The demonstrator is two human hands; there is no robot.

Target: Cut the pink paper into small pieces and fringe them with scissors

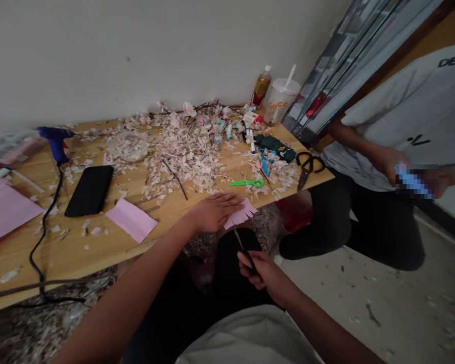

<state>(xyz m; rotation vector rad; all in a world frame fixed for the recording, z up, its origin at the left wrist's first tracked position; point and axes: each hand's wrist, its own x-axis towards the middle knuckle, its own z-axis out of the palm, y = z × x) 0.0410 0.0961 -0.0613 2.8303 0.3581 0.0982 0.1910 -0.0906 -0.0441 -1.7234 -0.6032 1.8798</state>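
Note:
My left hand [214, 211] lies at the table's front edge with its fingers over a small pink paper [242, 213], holding it there. Short slits run along the paper's near edge, which juts out past the wood. My right hand [260, 270] is wrapped round the dark handles of a pair of scissors [243, 247]. Their blades point up and away from me, with the tips at the paper's slit edge. Just beyond my left fingers lie bright green scissors [246, 183]. Another pink paper piece [132, 219] rests on the table to the left.
Scraps [185, 151] cover much of the table. A blue glue gun [56, 141], its cord, a black phone [90, 191] and a larger pink sheet [7, 212] are left. Black scissors [309, 167], a bottle [261, 86] and a lidded cup [281, 101] stand right, near a seated person [394, 126].

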